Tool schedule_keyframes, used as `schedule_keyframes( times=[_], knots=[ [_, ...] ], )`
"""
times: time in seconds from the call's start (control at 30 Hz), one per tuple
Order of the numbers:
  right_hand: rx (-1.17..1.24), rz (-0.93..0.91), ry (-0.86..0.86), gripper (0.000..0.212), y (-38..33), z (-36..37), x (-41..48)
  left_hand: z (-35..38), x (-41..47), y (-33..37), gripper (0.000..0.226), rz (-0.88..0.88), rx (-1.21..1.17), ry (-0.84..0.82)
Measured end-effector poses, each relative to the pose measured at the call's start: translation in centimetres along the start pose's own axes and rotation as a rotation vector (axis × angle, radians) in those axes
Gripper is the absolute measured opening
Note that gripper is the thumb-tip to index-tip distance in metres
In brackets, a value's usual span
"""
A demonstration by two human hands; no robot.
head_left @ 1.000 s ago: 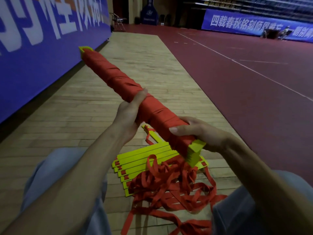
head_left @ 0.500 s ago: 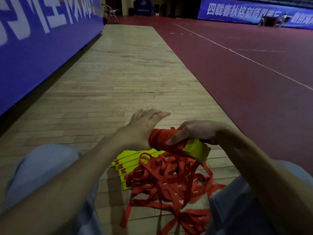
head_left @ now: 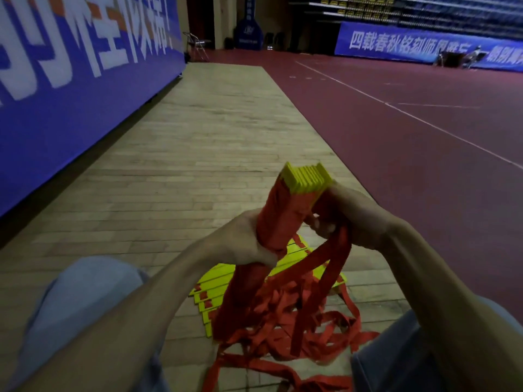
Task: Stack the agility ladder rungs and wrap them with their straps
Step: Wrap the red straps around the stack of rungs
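Observation:
A bundle of yellow rungs wrapped in red strap [head_left: 285, 213] stands nearly upright in front of me, its bare yellow end [head_left: 307, 178] pointing up. My left hand [head_left: 246, 241] grips the bundle around its middle. My right hand [head_left: 348, 219] is against the bundle's right side, just under the yellow end, closed on loose red strap [head_left: 331, 267] that hangs down from it. On the wooden floor between my knees lies a second set of yellow rungs [head_left: 215, 284], fanned out, partly under a tangled heap of red straps [head_left: 283, 329].
A blue banner wall [head_left: 70, 89] runs along the left of the wooden strip [head_left: 220, 131]. Red court floor [head_left: 410, 154] with white lines lies to the right. My knees in light trousers [head_left: 82, 301] frame the pile. A folding chair [head_left: 198, 45] stands far back.
The wrapped bundle has swung from pointing far left and away to lying low, then up to nearly vertical. My left hand let go and regripped the middle. My right hand now holds loose strap.

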State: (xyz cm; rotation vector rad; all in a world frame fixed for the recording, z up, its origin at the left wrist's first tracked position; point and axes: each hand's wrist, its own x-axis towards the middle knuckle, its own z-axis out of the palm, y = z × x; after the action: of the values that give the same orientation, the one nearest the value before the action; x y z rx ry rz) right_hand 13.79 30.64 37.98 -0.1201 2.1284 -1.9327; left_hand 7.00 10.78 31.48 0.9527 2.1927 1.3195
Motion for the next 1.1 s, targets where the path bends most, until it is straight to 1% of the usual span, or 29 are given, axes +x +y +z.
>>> schedule_keyframes(
  times=[0.07, 0.13, 0.17, 0.2, 0.3, 0.37, 0.43, 0.5, 0.57, 0.6, 0.63, 0.7, 0.77, 0.8, 0.87, 0.93, 1.03, 1.1],
  knots=[
    [-0.099, -0.119, 0.047, 0.041, 0.1, 0.0, 0.1, 0.2, 0.7, 1.2, 0.043, 0.019, -0.142, 0.095],
    [-0.165, -0.159, 0.116, 0.027, -0.3, 0.4, 0.0, 0.4, 1.7, 1.9, 0.044, -0.003, -0.331, 0.241],
    [-0.208, -0.19, 0.154, 0.023, -0.2, 0.4, 0.2, 0.3, 1.9, 2.4, 0.042, -0.025, -0.398, 0.295],
    [-0.257, -0.205, 0.187, 0.023, 0.0, 0.5, 0.3, 0.4, 2.1, 2.3, 0.042, -0.047, -0.433, 0.309],
    [-0.379, -0.221, 0.288, 0.02, 0.2, 1.1, 0.6, 0.6, 1.8, 2.1, 0.043, -0.099, -0.368, 0.305],
    [-0.452, -0.236, 0.355, 0.018, 0.5, 1.2, 0.9, 0.9, 1.9, 1.9, 0.037, -0.131, -0.311, 0.355],
    [-0.472, -0.262, 0.381, 0.022, 0.8, 1.5, 1.0, 1.0, 2.4, 1.5, 0.034, -0.187, -0.251, 0.425],
    [-0.445, -0.268, 0.378, 0.026, 1.1, 2.1, 1.0, 0.9, 2.6, 1.0, 0.045, -0.241, -0.206, 0.485],
    [-0.441, -0.26, 0.403, 0.022, 1.4, 2.5, 1.2, 1.1, 2.3, 0.8, 0.06, -0.271, -0.119, 0.516],
    [-0.455, -0.25, 0.44, 0.02, 1.6, 2.6, 1.4, 1.2, 2.2, 0.7, 0.064, -0.267, -0.045, 0.54],
    [-0.469, -0.229, 0.484, 0.023, 1.7, 2.8, 1.6, 1.5, 2.1, 0.7, 0.067, -0.245, 0.051, 0.577],
    [-0.489, -0.15, 0.578, 0.045, 2.0, 3.2, 1.9, 2.4, 1.9, 1.1, 0.07, -0.15, 0.21, 0.628],
    [-0.494, -0.069, 0.671, 0.065, 2.5, 3.7, 2.2, 3.3, 1.8, 1.6, 0.072, -0.069, 0.348, 0.603],
    [-0.478, -0.046, 0.715, 0.069, 2.7, 3.8, 2.2, 3.8, 2.0, 1.7, 0.075, -0.047, 0.433, 0.573],
    [-0.444, -0.053, 0.773, 0.064, 3.0, 3.5, 2.3, 4.6, 2.0, 1.9, 0.082, -0.017, 0.575, 0.531],
    [-0.453, -0.046, 0.817, 0.058, 3.2, 3.1, 2.5, 5.3, 1.8, 1.9, 0.082, -0.017, 0.625, 0.489],
    [-0.457, 0.001, 0.9, 0.056, 4.2, 3.2, 3.0, 6.0, 1.4, 1.7, 0.075, -0.067, 0.611, 0.387],
    [-0.476, 0.008, 0.907, 0.052, 4.4, 3.5, 3.3, 6.1, 1.2, 1.5, 0.069, -0.107, 0.543, 0.318]
  ],
)
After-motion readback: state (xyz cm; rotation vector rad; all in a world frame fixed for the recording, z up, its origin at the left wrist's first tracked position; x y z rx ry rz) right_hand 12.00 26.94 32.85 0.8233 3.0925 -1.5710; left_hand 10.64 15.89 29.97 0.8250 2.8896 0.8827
